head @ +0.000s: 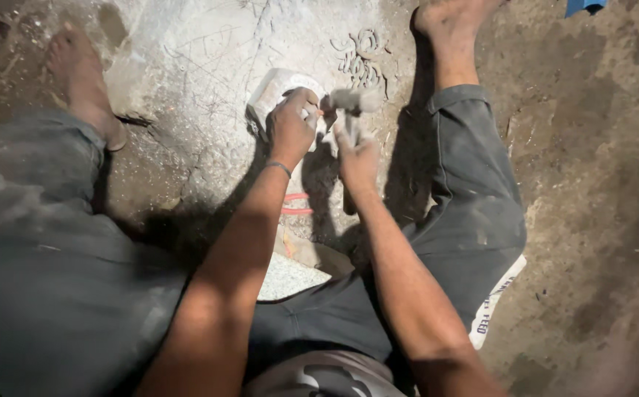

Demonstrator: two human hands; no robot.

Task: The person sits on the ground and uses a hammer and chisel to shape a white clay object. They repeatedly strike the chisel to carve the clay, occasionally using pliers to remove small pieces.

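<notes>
A dusty, pale-powdered floor (187,66) is seen between outstretched legs. A white stone piece (279,92) is steadied on it by the closed left hand (292,129); a small hammer (354,101) is gripped in the right hand (357,158). Only faint scored lines show, so the carving is judged early.

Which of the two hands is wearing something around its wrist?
The left hand, resting on the white stone piece, has a thin band; the right hand has a bare wrist.
</notes>
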